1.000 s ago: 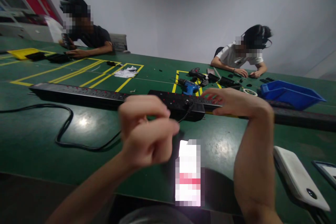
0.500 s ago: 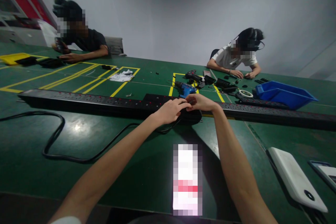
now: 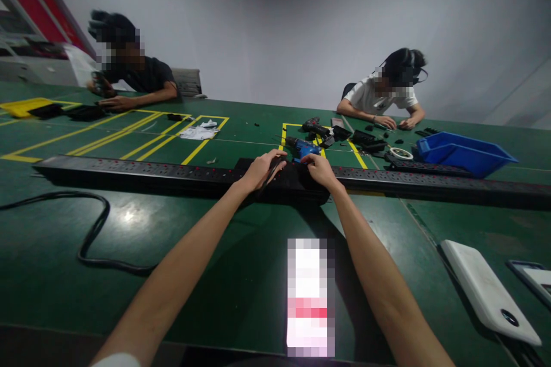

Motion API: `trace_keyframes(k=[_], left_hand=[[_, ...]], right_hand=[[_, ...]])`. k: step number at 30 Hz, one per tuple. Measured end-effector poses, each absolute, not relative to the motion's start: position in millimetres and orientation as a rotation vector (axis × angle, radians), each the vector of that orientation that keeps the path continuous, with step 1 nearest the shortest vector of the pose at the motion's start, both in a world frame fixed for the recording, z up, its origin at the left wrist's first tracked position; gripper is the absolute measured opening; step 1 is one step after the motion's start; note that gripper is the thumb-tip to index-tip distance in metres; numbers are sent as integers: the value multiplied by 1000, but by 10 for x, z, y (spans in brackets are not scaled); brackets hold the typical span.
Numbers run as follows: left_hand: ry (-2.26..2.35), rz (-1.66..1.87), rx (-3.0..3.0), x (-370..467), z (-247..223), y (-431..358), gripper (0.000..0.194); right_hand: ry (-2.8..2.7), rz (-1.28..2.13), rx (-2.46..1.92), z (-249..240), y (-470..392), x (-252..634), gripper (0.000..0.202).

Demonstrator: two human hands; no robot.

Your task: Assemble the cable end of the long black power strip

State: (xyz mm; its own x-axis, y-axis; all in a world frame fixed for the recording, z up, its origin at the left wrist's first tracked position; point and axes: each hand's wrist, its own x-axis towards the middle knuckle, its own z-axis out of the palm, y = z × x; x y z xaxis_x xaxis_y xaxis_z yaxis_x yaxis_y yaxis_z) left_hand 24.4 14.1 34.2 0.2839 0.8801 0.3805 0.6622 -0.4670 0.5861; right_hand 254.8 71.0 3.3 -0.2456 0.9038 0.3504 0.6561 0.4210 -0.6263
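A long black bar with rows of red-marked sockets (image 3: 142, 172) lies across the green table. My left hand (image 3: 263, 171) is over its middle, fingers closed round a black cable (image 3: 272, 173). To the right, my right hand (image 3: 319, 170) is closed at the bar's far edge, next to a blue power drill (image 3: 303, 147); whatever its fingertips hold is hidden. More of the black cable lies in a loop on the table at the left.
A blue bin (image 3: 465, 153), a tape roll (image 3: 401, 153) and black parts are at the back right. Nearer are a white power bank (image 3: 488, 292) and a lit phone (image 3: 310, 298). Two people sit across the table (image 3: 241, 309).
My hands have moved apart, the left one to the left with the cable now in its fingers. The cable has lifted off the table near the bar.
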Motion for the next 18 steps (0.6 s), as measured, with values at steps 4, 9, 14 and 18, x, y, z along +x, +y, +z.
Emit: trace_keyframes(k=[4,9,14,18], left_hand=[[1524,947,2222,285,242,230,30],[1642,941,2298,330,212,292,30],[1622,902,2373,329,207,355,28],[1667,868,2412,317,175,400,28]], right_hand=[[-2042,449,-1347,-16,730,2587,42],[-2075,415,-1318,-27,741,2606,42],[-2078,394,-1319,-51,750,2600,41],[-2060,396,-1297,-66,755,2590,41]])
